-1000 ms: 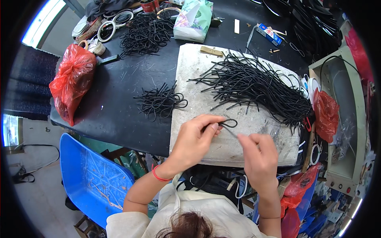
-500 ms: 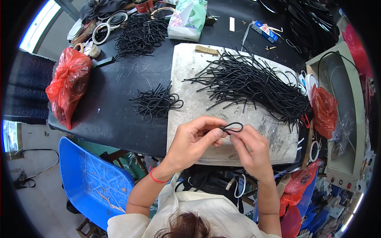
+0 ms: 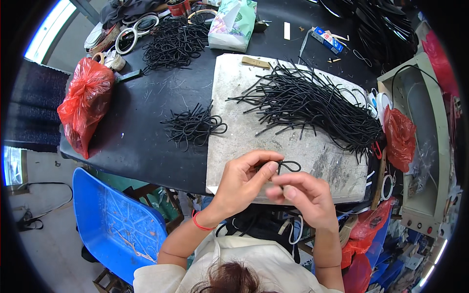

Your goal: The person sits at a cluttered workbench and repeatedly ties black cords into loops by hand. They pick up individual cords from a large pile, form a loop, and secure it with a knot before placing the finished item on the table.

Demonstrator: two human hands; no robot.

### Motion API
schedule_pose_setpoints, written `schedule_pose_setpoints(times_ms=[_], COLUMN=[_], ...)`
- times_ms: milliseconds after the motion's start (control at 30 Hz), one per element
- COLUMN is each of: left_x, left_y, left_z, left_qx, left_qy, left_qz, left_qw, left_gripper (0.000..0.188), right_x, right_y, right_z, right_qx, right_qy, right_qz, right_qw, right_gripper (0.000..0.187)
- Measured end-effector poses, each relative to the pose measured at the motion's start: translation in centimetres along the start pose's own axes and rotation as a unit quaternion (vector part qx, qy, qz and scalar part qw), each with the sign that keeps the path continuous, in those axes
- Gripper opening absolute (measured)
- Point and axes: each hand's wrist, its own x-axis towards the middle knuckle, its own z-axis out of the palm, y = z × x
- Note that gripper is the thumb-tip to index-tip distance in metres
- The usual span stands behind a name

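I pinch a black cord loop [image 3: 288, 166] between my left hand [image 3: 242, 183] and right hand [image 3: 305, 198], fingertips pressed together on it, just above the near edge of the grey board [image 3: 234, 112]. Beyond my hands lies a big heap of black cords [image 3: 312, 105] on the board, and a smaller bundle [image 3: 193, 127] sits left of it on the dark surface [image 3: 141, 132] (a red bag [image 3: 85, 105] slumps at its left edge). Farthest off, another cord pile [image 3: 173, 41] lies beside a green tissue pack [image 3: 233, 19]
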Motion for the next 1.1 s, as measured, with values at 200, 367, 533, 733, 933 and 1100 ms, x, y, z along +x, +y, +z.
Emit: schedule_pose_setpoints(times_ms=[200, 367, 533, 733, 933, 1100], left_x=[-0.1, -0.1, -0.3, 0.2, 0.3, 0.1], left_y=[0.0, -0.1, 0.2, 0.5, 0.9, 0.8], left_z=[0.2, 0.6, 0.9, -0.2, -0.8, 0.1], left_qx=[-0.095, -0.117, -0.134, -0.213, -0.237, -0.128], left_qy=[0.026, 0.056, 0.083, 0.065, 0.028, 0.071], left_qz=[-0.018, 0.000, 0.013, -0.052, -0.112, -0.047], left_qw=[0.995, 0.992, 0.987, 0.974, 0.965, 0.988], left_gripper=[0.020, 0.020, 0.020, 0.021, 0.022, 0.021], right_x=[0.3, 0.8, 1.1, 0.9, 1.5, 1.5], right_y=[0.8, 1.7, 2.4, 1.7, 1.6, 1.6], right_z=[-0.1, 0.0, 0.4, 0.1, -0.1, -0.2], right_qx=[0.091, 0.096, 0.003, -0.138, -0.343, -0.305], right_qy=[0.010, 0.054, 0.122, 0.089, 0.050, 0.092], right_qz=[-0.007, 0.037, 0.014, -0.123, -0.279, -0.194], right_qw=[0.996, 0.993, 0.992, 0.979, 0.896, 0.928], right_gripper=[0.018, 0.018, 0.013, 0.016, 0.025, 0.015])
